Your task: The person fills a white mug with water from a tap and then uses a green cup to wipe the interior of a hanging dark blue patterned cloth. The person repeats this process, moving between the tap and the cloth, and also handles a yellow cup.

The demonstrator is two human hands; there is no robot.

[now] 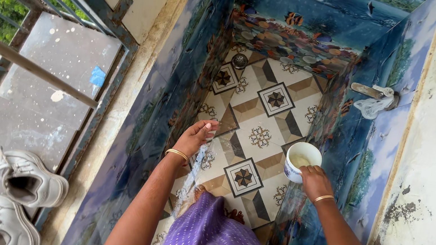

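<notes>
While the right hand (315, 181) gripped a white mug (301, 160) over the tiled basin (265, 112), the left hand (195, 136) hung loosely open, maybe scattering something, so slow, steady tipping seemed wise

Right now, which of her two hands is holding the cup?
The right hand grips the white cup over the tiled basin. The left hand holds nothing, its fingers spread above the floor tiles.
</notes>
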